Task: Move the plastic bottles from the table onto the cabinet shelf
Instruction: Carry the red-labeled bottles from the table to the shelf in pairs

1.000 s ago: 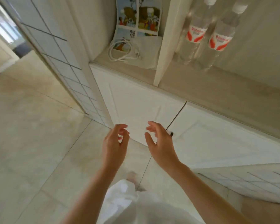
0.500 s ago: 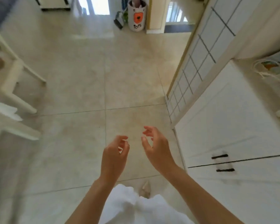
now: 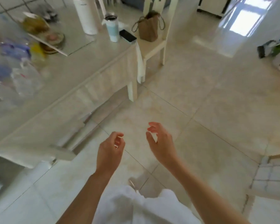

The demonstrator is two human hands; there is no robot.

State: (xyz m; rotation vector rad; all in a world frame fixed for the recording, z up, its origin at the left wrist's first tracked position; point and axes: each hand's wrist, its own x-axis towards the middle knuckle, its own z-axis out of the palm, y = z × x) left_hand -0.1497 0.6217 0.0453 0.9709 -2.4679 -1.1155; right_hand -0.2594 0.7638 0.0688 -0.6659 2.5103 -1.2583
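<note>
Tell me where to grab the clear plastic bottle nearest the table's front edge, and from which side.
Grip the clear plastic bottle around its mid-body, coming from the open front edge of the table, probably with the left hand, which holds nothing. It looks upright, though blur hides the cap; other bottles crowd its far left side.

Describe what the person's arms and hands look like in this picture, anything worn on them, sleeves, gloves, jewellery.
Both forearms are bare to the bottom edge of the frame: no sleeves show. The left hand and right hand wear no gloves, and no watch, bracelet or ring is visible on the sides facing the camera. Below the arms hangs a loose white garment. Nail detail is too blurred to tell.
</note>
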